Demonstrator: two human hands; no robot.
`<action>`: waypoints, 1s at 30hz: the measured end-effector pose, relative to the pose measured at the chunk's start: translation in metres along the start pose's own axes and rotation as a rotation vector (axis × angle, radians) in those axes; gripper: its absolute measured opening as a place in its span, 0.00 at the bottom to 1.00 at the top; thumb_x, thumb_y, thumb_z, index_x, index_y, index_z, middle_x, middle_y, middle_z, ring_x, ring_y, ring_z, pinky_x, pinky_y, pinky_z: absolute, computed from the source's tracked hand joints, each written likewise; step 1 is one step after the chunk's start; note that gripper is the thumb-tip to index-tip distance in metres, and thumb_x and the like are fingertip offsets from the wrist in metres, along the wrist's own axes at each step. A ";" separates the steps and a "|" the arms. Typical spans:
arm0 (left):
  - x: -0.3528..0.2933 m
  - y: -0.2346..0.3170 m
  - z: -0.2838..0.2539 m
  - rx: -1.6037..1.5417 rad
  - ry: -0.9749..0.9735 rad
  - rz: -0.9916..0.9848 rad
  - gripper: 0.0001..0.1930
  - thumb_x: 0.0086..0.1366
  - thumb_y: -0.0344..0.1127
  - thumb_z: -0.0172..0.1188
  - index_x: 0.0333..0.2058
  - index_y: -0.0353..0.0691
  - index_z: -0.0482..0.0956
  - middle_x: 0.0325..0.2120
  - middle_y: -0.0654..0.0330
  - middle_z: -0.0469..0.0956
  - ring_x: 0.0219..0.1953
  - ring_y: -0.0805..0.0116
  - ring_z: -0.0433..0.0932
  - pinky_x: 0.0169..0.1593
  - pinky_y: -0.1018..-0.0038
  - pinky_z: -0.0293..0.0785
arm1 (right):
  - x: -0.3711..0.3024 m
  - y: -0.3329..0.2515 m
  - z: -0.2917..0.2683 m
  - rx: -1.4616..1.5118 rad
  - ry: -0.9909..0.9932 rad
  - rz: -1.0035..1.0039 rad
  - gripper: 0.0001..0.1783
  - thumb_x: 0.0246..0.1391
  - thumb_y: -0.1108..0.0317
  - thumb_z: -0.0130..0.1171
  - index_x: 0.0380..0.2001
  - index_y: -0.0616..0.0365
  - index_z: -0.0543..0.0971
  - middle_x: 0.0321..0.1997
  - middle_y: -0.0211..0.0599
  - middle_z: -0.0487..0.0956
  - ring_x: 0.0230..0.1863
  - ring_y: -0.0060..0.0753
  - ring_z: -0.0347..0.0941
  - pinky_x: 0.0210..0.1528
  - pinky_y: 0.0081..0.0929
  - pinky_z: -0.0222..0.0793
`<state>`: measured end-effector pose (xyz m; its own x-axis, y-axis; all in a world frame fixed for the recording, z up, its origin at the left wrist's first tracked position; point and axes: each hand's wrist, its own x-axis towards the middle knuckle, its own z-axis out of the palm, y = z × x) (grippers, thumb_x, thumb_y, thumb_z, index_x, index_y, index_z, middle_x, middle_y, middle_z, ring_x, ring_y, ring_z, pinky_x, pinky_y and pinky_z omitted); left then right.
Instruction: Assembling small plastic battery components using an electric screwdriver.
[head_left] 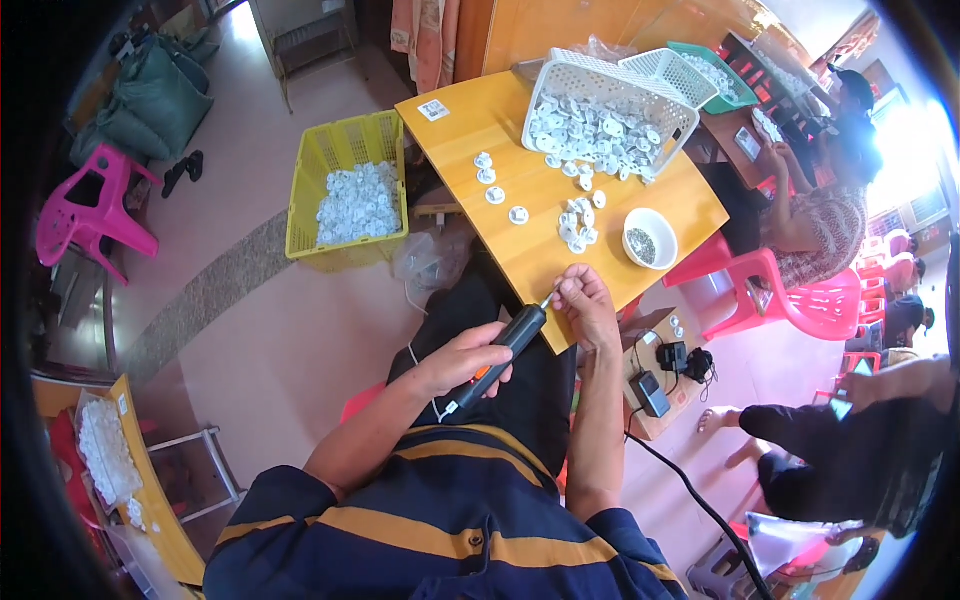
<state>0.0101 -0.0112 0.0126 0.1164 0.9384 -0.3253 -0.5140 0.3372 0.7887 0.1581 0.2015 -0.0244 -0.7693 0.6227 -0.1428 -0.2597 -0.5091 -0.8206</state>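
Note:
My left hand [464, 358] is wrapped round a black electric screwdriver [521, 331] with an orange switch, held over my lap at the near corner of the table. Its bit points up and right toward my right hand [588, 304]. The fingertips of that hand are pinched together at the bit's end; whatever they hold is too small to make out. Beyond them on the yellow wooden table [490, 247] lie a loose cluster of white plastic parts [577, 224] and a white bowl [667, 254] of small metal pieces, probably screws. Several more white parts [495, 195] stand spaced out at the left.
A white basket [541, 88] heaped with white parts lies tipped at the table's far side. Left of the table, a yellow crate [309, 180] holds more. Black adapters with cables [653, 394] sit on a box at right. People sit and stand nearby, with pink chairs [822, 305].

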 end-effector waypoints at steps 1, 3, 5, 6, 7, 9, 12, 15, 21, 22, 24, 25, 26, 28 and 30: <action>0.000 0.000 0.000 0.020 -0.006 0.005 0.12 0.72 0.39 0.53 0.48 0.40 0.69 0.31 0.59 0.78 0.24 0.73 0.79 0.27 0.78 0.77 | 0.000 0.000 -0.002 0.006 -0.016 -0.003 0.08 0.62 0.74 0.61 0.42 0.55 0.74 0.35 0.31 0.80 0.34 0.24 0.76 0.38 0.21 0.72; 0.001 0.001 0.001 0.038 -0.011 0.007 0.12 0.72 0.39 0.52 0.48 0.40 0.69 0.31 0.59 0.78 0.24 0.73 0.79 0.27 0.78 0.77 | 0.000 0.000 -0.004 0.014 -0.030 -0.002 0.08 0.62 0.74 0.60 0.42 0.55 0.73 0.36 0.32 0.80 0.34 0.24 0.76 0.38 0.21 0.73; 0.001 0.004 0.002 0.097 0.008 -0.002 0.13 0.72 0.39 0.53 0.49 0.39 0.69 0.31 0.60 0.78 0.24 0.74 0.78 0.28 0.79 0.77 | 0.000 0.001 -0.004 0.007 -0.032 -0.017 0.07 0.63 0.75 0.58 0.42 0.55 0.74 0.36 0.32 0.80 0.32 0.24 0.76 0.37 0.20 0.75; 0.000 0.006 0.003 0.095 0.009 -0.005 0.13 0.72 0.39 0.53 0.49 0.39 0.69 0.31 0.60 0.78 0.24 0.74 0.78 0.28 0.79 0.77 | 0.001 0.001 -0.004 0.008 -0.030 -0.014 0.07 0.63 0.75 0.58 0.42 0.55 0.74 0.36 0.32 0.80 0.32 0.24 0.76 0.37 0.20 0.75; 0.000 0.007 0.004 0.099 0.025 -0.015 0.13 0.71 0.38 0.53 0.50 0.38 0.69 0.30 0.59 0.77 0.23 0.73 0.78 0.28 0.78 0.77 | 0.001 0.001 -0.004 0.011 -0.022 -0.015 0.07 0.63 0.75 0.58 0.42 0.55 0.74 0.36 0.32 0.80 0.32 0.24 0.76 0.37 0.20 0.75; 0.000 0.007 0.003 0.102 0.044 -0.026 0.14 0.71 0.37 0.53 0.51 0.36 0.69 0.29 0.59 0.77 0.23 0.73 0.78 0.28 0.77 0.77 | 0.002 0.000 -0.004 0.013 -0.014 -0.012 0.07 0.63 0.75 0.58 0.43 0.55 0.74 0.36 0.32 0.80 0.32 0.24 0.76 0.37 0.20 0.75; 0.000 0.006 0.001 0.088 0.028 -0.024 0.12 0.72 0.39 0.53 0.48 0.39 0.69 0.31 0.60 0.77 0.24 0.74 0.78 0.29 0.79 0.77 | 0.003 0.000 -0.004 0.012 -0.032 -0.011 0.07 0.63 0.75 0.59 0.43 0.55 0.73 0.36 0.32 0.80 0.32 0.24 0.76 0.37 0.20 0.75; 0.000 0.006 0.000 0.099 0.011 -0.014 0.12 0.72 0.39 0.53 0.47 0.39 0.69 0.30 0.60 0.77 0.24 0.74 0.78 0.28 0.79 0.77 | 0.003 -0.001 -0.006 0.000 -0.028 -0.014 0.08 0.63 0.75 0.59 0.42 0.54 0.73 0.35 0.32 0.80 0.33 0.25 0.76 0.37 0.20 0.75; -0.002 0.009 0.000 0.122 0.026 -0.014 0.13 0.70 0.37 0.55 0.48 0.36 0.70 0.29 0.59 0.76 0.23 0.73 0.77 0.28 0.77 0.76 | 0.006 -0.003 -0.009 -0.018 -0.061 -0.006 0.08 0.62 0.75 0.61 0.42 0.54 0.73 0.35 0.32 0.80 0.33 0.25 0.76 0.37 0.20 0.75; -0.002 0.011 0.001 0.128 0.027 -0.019 0.13 0.70 0.37 0.55 0.48 0.36 0.70 0.29 0.59 0.76 0.23 0.73 0.77 0.28 0.76 0.76 | 0.006 -0.003 -0.009 -0.020 -0.056 0.000 0.08 0.62 0.75 0.61 0.41 0.54 0.73 0.35 0.31 0.80 0.32 0.24 0.76 0.37 0.20 0.75; -0.003 0.013 0.002 0.134 0.028 -0.024 0.14 0.70 0.37 0.55 0.48 0.35 0.70 0.29 0.59 0.76 0.23 0.73 0.77 0.28 0.76 0.76 | 0.006 -0.003 -0.009 -0.022 -0.052 0.008 0.08 0.62 0.75 0.61 0.41 0.54 0.73 0.34 0.31 0.80 0.32 0.24 0.76 0.37 0.20 0.75; -0.003 0.014 0.003 0.163 0.028 -0.021 0.12 0.71 0.37 0.53 0.48 0.37 0.70 0.29 0.60 0.76 0.24 0.74 0.77 0.28 0.78 0.76 | 0.006 -0.003 -0.009 -0.024 -0.048 0.009 0.08 0.62 0.75 0.61 0.41 0.55 0.73 0.34 0.31 0.80 0.32 0.24 0.76 0.37 0.20 0.75; -0.003 0.014 0.003 0.191 0.029 -0.017 0.11 0.71 0.37 0.52 0.47 0.38 0.70 0.29 0.62 0.76 0.24 0.76 0.78 0.28 0.80 0.75 | 0.006 -0.003 -0.009 -0.026 -0.045 0.011 0.08 0.62 0.75 0.61 0.41 0.55 0.73 0.34 0.31 0.80 0.32 0.24 0.76 0.37 0.20 0.75; -0.001 0.010 0.001 0.184 0.033 -0.010 0.11 0.71 0.36 0.52 0.47 0.38 0.70 0.29 0.62 0.76 0.24 0.76 0.77 0.28 0.80 0.75 | 0.006 -0.004 -0.009 -0.021 -0.047 0.016 0.08 0.62 0.75 0.61 0.40 0.55 0.73 0.34 0.32 0.80 0.32 0.24 0.76 0.36 0.20 0.74; 0.000 0.010 0.000 0.177 0.035 -0.004 0.11 0.71 0.36 0.52 0.48 0.38 0.70 0.29 0.62 0.76 0.23 0.76 0.77 0.28 0.80 0.75 | 0.007 -0.005 -0.009 -0.015 -0.047 0.021 0.08 0.61 0.75 0.61 0.40 0.55 0.73 0.33 0.32 0.80 0.31 0.24 0.75 0.36 0.20 0.74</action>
<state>0.0053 -0.0081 0.0208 0.0866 0.9349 -0.3442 -0.3553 0.3518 0.8660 0.1591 0.2142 -0.0268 -0.8013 0.5830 -0.1339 -0.2348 -0.5124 -0.8260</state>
